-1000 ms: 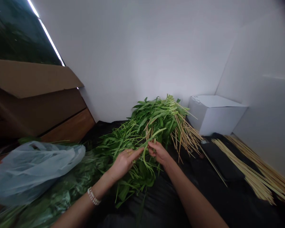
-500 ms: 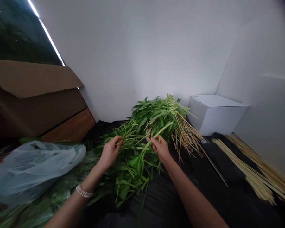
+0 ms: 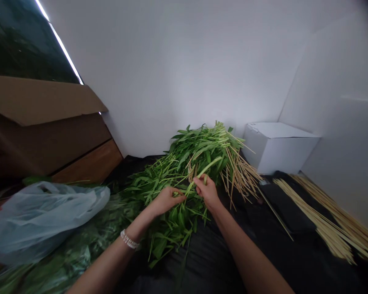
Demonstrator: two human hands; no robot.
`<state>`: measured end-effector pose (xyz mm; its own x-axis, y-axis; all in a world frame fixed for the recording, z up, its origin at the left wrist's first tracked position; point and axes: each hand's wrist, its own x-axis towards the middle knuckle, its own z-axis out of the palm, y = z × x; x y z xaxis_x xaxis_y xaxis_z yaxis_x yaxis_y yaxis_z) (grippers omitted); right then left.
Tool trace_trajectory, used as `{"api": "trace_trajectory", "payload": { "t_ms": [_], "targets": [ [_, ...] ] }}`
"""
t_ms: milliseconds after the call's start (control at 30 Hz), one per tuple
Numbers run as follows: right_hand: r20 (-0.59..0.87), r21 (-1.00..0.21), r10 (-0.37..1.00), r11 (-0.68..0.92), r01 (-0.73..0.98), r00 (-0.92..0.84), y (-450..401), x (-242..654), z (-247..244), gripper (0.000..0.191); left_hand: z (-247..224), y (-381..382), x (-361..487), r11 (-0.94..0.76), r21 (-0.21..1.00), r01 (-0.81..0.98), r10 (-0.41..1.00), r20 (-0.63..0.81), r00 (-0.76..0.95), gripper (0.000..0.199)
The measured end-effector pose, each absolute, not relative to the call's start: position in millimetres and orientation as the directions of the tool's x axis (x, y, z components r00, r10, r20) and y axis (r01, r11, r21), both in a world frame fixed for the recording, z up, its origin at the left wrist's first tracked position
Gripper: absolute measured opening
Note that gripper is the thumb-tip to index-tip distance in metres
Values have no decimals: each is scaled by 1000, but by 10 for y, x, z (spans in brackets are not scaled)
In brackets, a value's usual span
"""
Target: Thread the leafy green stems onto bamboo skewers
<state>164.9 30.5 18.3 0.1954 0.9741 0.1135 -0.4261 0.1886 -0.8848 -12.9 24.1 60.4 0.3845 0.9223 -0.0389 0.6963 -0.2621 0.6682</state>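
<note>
The right hand (image 3: 206,191) bends in and pinches a green stem (image 3: 210,165) near the middle. The left hand (image 3: 168,200) reaches in flat from the left; its grip I cannot tell.

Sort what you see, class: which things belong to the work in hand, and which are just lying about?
Work, probably:
right hand, gripping green stalk
left hand, close by
leafy greens
thin sticks among greens
loose sticks, far right

Lying about, apparently:
plastic bag
cardboard box
white box
</note>
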Motion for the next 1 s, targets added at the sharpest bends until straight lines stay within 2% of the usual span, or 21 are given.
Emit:
{"api": "trace_trajectory", "payload": {
  "t_ms": [100,300,400,467,567,667,733,933,1000],
  "targets": [
    [129,-892,972,200,-405,196,286,1664,219,36,684,259,-107,-271,619,737,935,-11,353,39],
    [171,-892,968,232,-389,184,240,1642,296,31,931,231,-89,-266,248,932,951,223,212,28],
    [194,-886,971,234,-401,138,223,1606,303,30,950,218,-116,-274,191,942,938,269,219,27],
    [187,-883,976,219,-415,116,222,1588,291,30,929,241,-158,-269,256,928,941,273,197,27],
    [169,-883,980,196,-426,101,248,1591,250,32,881,336,-270,-206,453,868,960,265,89,28],
    [129,-861,982,181,-474,141,300,1637,199,33,854,466,-436,-136,724,676,971,231,-52,28],
    [103,-848,979,179,-499,177,337,1674,170,35,866,538,-562,-123,822,556,970,218,-109,27],
    [80,-865,978,164,-474,192,358,1679,137,39,1052,647,-877,-201,901,384,952,272,-141,25],
    [70,-873,978,155,-461,197,346,1663,136,40,1125,647,-919,-243,877,414,918,347,-195,27]
  ]
}}
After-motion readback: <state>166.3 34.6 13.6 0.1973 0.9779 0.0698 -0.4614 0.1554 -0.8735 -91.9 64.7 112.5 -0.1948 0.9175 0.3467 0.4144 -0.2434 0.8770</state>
